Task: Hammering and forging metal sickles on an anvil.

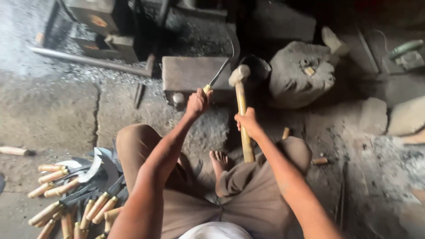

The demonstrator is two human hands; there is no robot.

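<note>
Head view of a person seated on a dusty workshop floor, legs folded, a bare foot (219, 160) showing between the knees. The left hand (197, 102) has its fingers wrapped tight round the pale wooden handle of a sickle (226, 57), whose dark curved blade rises away from the hand and arcs to the right over the far edge of a flat rectangular metal block (190, 73). The right hand (248, 123) is clamped, fingers closed, round the middle of the long wooden shaft of a hammer (241, 113); the shaft stands nearly upright, its grey head just right of the sickle blade and above the block's right end. The two hands are near each other but apart.

Right of the block sits a rounded grey stone (301, 73) with small fittings on top. At near left lies a heap of finished sickles (75, 190) with light wooden handles and dark blades, overlapping one another. A long metal bar (88, 61) lies across the far left floor, amid grey ash and filings.
</note>
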